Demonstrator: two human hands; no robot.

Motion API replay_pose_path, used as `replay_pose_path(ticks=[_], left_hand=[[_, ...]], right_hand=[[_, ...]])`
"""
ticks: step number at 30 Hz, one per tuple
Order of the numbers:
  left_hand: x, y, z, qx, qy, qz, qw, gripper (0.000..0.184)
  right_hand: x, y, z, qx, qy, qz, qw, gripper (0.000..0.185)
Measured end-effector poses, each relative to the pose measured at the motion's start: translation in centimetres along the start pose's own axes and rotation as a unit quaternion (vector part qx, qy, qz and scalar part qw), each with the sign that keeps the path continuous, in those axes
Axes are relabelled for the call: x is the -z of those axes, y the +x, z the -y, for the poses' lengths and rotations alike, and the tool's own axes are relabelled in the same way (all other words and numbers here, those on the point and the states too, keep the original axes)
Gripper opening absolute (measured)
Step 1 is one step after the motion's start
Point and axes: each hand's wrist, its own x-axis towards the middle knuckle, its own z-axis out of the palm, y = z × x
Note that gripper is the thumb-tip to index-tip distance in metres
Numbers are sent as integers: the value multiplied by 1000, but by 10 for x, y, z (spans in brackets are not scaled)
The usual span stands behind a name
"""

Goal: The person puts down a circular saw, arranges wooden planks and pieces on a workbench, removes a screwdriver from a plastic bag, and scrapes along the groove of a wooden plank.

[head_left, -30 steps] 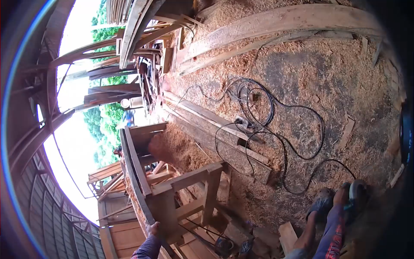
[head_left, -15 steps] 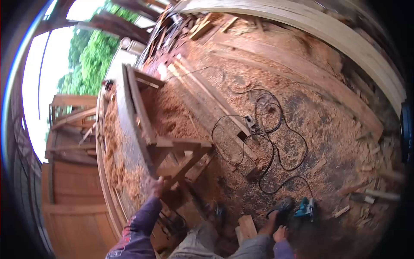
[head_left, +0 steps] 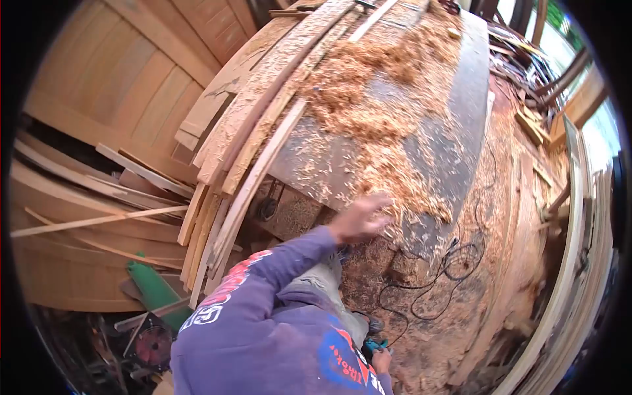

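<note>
My left hand (head_left: pixel 362 218), its fingers stretched out and a little blurred, is over the near edge of a dark-topped workbench (head_left: pixel 421 234). Curly wood shavings (head_left: pixel 388 168) are heaped on the bench just beyond it. Low beside my body, my right hand (head_left: pixel 382 361) is closed at a teal corded power tool (head_left: pixel 374 345). My sleeve and torso hide part of that hand, and only a small piece of the tool shows. A black cord (head_left: pixel 405 322) runs from the tool across the floor.
Long wooden strips (head_left: pixel 263 125) lie along the bench's left side. Panelled wooden doors (head_left: pixel 118 79) lean at the left, above a green rolled sheet (head_left: pixel 155 289). Shavings cover the floor, where cord loops (head_left: pixel 461 260) lie. Long boards (head_left: pixel 573 276) line the right side.
My view has swung left and closer over the bench. My left hand has let go of the bench edge and opened. My right hand has moved from beside the tool onto it.
</note>
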Motion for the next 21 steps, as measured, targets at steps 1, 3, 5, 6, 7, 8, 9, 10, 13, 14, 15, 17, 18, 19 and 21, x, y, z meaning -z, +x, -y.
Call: replay_pose_path(ticks=[1,3,5,6,7,8,9,10,13,14,15,17,18,19,21], left_hand=[[50,-21,30,-51,190,-121,973,50],[128,-83,105,130,340,-216,906,32],[185,-154,134,392,418,-26,819,36],[190,-192,159,433,444,11,785,46],[183,-230,194,435,433,-4,789,49],[183,-246,197,448,360,-23,818,51],[181,-255,201,457,285,-43,841,53],[180,-253,190,451,283,-50,845,51],[177,-250,148,412,307,-77,854,47],[176,-251,129,382,310,-109,864,46],[175,-251,113,377,307,-109,867,46],[176,-252,82,276,311,-188,890,40],[176,-250,69,272,313,-196,888,40],[175,-248,56,277,259,-205,902,38],[177,-241,27,256,53,-198,945,33]], right_hand=[[15,-9,42,41,-29,-25,998,39],[30,3,98,88,-62,-14,994,38],[41,18,160,164,-98,8,982,37],[45,24,192,195,-114,12,974,37],[51,25,233,221,-136,20,965,38],[55,24,274,246,-154,26,957,39],[54,25,307,293,-157,33,943,41],[54,28,341,341,-160,39,925,43],[44,20,440,432,-201,86,875,48],[40,10,471,478,-177,91,855,50],[33,-3,501,502,-97,71,857,53],[21,-30,552,519,26,46,853,60],[18,-42,572,515,70,40,853,63],[16,-52,585,502,93,55,858,65],[37,-91,611,448,151,130,872,73]])
